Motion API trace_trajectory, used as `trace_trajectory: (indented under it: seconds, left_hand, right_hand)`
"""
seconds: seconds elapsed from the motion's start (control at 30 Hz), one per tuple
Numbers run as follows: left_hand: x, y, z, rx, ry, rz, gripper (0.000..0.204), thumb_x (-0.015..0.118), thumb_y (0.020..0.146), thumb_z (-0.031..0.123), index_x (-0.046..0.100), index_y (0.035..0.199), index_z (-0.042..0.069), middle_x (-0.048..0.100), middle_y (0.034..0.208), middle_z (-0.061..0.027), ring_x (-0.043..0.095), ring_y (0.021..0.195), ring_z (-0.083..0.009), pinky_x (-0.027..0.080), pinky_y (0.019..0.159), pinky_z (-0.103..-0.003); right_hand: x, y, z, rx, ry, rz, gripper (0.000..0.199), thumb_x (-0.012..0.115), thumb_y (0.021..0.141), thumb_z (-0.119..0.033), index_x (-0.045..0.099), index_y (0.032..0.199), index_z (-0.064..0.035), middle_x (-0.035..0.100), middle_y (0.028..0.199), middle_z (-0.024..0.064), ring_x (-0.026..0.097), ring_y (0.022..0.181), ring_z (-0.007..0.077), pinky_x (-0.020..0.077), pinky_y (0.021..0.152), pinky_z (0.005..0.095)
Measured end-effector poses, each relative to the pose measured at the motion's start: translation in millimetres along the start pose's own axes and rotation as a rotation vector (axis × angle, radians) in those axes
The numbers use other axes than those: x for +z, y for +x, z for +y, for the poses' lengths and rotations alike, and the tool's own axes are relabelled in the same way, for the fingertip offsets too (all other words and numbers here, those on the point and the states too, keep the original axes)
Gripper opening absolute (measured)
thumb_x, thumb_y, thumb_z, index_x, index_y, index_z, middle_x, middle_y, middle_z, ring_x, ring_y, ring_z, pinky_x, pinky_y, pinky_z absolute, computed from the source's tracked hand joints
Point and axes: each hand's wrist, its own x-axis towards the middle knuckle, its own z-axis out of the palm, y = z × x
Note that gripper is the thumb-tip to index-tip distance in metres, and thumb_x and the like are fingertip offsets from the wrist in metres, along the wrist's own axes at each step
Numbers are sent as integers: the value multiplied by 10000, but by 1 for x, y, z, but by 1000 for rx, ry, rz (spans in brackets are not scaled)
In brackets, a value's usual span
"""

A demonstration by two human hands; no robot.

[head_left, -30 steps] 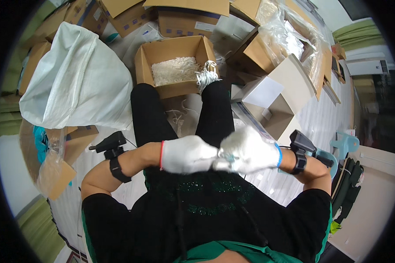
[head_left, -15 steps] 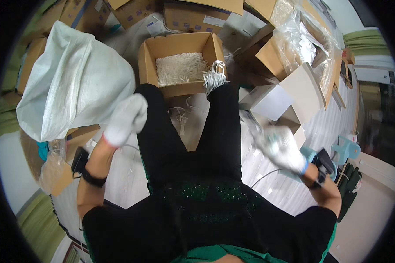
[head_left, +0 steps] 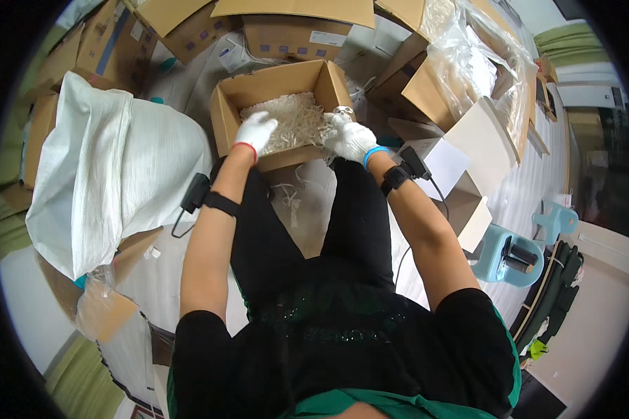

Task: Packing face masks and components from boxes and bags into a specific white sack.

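Note:
An open cardboard box stands before my knees, with a heap of thin white strips inside it. My left hand, in a white knit glove with a red cuff, reaches over the near left part of the box; its fingers are apart and hold nothing that I can see. On the box's right side my right hand, gloved in white with a blue cuff, closes on a bundle of white strips. The glove covers part of that bundle.
A bulging white woven sack stands at the left. More cardboard boxes line the back. At the right are a box with clear plastic film, a white carton and a light blue stool.
Both hands have come inward and forward from my sides to the box. My right hand has closed on the strip bundle at its right edge.

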Motion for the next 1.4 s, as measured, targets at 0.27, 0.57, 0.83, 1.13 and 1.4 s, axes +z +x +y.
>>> trace_trajectory:
  seconds: [0.27,0.57,0.83,1.13,1.4]
  left_hand:
    - [81,-30,-5,31,40,-108,313,629,873,208,691,1114,19,705,1106,-122,653,1023,-230,480,916,-302]
    - [133,-50,66,220,160,-134,415,596,814,129,618,1227,103,689,1046,-194,654,995,-356,503,891,-405]
    - [179,-115,189,831,500,-322,968,819,687,252,309,1500,132,351,1515,-177,356,1381,-347,303,1133,-443]
    - [298,-185,195,1024,994,-602,395,709,805,282,608,1130,80,665,1056,-150,642,988,-321,500,845,-436]
    - [272,-228,257,1218,793,-698,214,594,903,272,645,853,70,667,769,-172,667,729,-344,522,647,-444]
  right_hand:
    - [-10,-25,-11,24,-196,331,316,575,855,-185,581,1166,-133,646,1068,124,665,927,328,524,770,451]
    - [-14,-78,-13,-47,85,611,576,637,791,-186,500,1342,-86,535,1291,215,573,1140,374,443,984,457]
    - [-28,-232,-6,163,271,874,142,630,883,-80,653,1019,-112,643,853,102,653,710,269,529,636,341]
    - [87,-363,93,967,1471,513,474,676,866,-198,539,1258,29,661,1115,160,668,949,284,529,818,406]
    - [98,-351,125,58,2413,1017,645,772,837,-255,452,1354,-41,582,1295,120,573,1196,270,459,1033,440]
